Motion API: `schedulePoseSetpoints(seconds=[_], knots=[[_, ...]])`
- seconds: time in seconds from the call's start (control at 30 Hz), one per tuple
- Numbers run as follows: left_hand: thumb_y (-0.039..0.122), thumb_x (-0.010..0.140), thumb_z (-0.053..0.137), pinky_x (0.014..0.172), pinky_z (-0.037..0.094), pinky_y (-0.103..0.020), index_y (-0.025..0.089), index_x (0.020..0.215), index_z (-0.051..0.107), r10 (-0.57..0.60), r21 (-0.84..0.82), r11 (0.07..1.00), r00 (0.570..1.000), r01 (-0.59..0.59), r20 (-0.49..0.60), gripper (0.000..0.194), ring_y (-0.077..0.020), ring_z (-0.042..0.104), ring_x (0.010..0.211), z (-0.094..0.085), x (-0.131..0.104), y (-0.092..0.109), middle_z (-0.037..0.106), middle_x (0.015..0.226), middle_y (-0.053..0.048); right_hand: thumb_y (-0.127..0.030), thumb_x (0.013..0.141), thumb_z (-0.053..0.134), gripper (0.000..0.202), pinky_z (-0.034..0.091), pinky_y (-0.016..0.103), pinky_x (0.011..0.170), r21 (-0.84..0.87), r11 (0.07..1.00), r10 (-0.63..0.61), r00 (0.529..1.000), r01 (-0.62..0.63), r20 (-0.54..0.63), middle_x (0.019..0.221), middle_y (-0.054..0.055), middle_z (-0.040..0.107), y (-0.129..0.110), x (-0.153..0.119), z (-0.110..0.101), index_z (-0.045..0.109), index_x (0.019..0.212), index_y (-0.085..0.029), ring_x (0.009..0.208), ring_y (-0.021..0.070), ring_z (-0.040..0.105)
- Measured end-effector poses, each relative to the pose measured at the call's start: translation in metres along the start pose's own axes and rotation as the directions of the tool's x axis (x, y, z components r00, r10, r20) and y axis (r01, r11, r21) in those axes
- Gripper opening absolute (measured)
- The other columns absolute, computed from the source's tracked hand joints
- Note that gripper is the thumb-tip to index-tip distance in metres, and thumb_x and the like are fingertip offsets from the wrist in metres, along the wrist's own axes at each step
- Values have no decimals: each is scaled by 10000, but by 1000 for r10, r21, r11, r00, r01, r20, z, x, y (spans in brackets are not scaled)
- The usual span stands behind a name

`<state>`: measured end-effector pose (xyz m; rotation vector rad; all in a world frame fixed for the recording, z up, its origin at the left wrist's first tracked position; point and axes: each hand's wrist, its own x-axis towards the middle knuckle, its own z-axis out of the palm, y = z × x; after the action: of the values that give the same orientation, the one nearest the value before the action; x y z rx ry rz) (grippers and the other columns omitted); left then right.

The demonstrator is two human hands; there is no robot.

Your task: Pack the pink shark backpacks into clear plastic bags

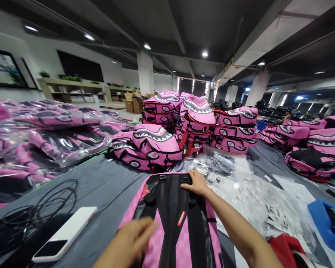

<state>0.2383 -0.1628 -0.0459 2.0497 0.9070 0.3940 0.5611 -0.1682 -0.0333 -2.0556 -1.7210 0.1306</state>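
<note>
A pink and black backpack [171, 201] lies back side up in front of me, its black straps and a small red tag showing. My right hand [197, 183] grips its top edge near a strap buckle, thumb on the black side. Over the lower left part of the backpack is my left hand [136, 236], blurred by motion. Whether its fingers hold anything cannot be made out.
Pink backpacks [156, 145] with shark-teeth prints are piled ahead, and bagged ones [64, 141] lie left. A white phone [67, 232] and black cables [48, 201] sit left. Clear plastic bags [257, 201], a blue dispenser [328, 227] and a red one [287, 249] are right.
</note>
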Motion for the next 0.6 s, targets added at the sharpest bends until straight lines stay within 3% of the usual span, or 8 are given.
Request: schedulePoseSetpoints(seconds=[0.03,0.07,0.1,0.17,0.27,0.33,0.43,0.6], knots=[[652,876,452,702,510,-281,237,734,672,-13,78,997,989,25,-150,491,-207,670,665,-18,27,1,676,627,-11,-549,830,747,716,285,555,1188,-22,1000,-7,1000,6,-17,1488,209,513,2,-3,6,557,1398,-157,1416,365,438],[619,837,491,784,514,-303,249,844,714,-27,119,991,949,67,-313,432,-236,706,803,-34,56,0,744,780,-23,-551,846,723,711,244,554,1218,-39,999,-19,999,18,-41,1512,193,498,4,-5,11,542,1417,-168,1443,353,411],[578,799,535,864,509,-336,235,901,723,-52,125,986,918,109,-392,404,-279,705,964,-46,85,-2,772,931,-55,-544,851,712,698,231,544,1233,-47,998,-39,997,36,-71,1512,174,505,7,-6,17,537,1421,-182,1447,338,412],[566,781,575,853,518,-385,204,820,716,-109,117,977,885,180,-453,390,-336,695,1009,-58,134,-10,772,915,-96,-500,835,720,660,284,523,1223,-28,996,-90,986,87,-137,1462,150,553,12,-8,26,545,1396,-199,1401,316,469],[551,861,593,749,540,-360,176,790,704,-171,88,968,880,233,-444,398,-255,713,806,-51,182,-24,742,764,-55,-395,789,743,594,405,496,1155,34,983,-166,957,179,-237,1339,135,628,20,-8,35,570,1321,-196,1284,298,563],[503,923,588,724,542,-338,154,868,710,-195,82,963,873,257,-446,373,-193,697,728,-43,196,-32,735,766,-33,-331,765,749,547,436,499,1129,84,970,-199,939,230,-281,1256,122,661,23,-7,39,579,1267,-195,1206,288,607],[426,955,582,744,537,-340,154,937,720,-196,122,951,861,283,-469,305,-185,698,765,-41,201,-40,747,826,-45,-273,747,765,474,400,523,1158,167,943,-230,926,288,-298,1172,92,683,19,-4,42,581,1180,-213,1134,272,637],[397,962,449,803,520,-377,189,881,757,2,283,949,893,140,-451,380,-266,712,854,-45,185,-45,772,859,-126,-250,728,815,448,361,546,1173,231,922,-249,934,309,-254,1114,70,684,3,4,49,572,1103,-218,1102,268,644]])
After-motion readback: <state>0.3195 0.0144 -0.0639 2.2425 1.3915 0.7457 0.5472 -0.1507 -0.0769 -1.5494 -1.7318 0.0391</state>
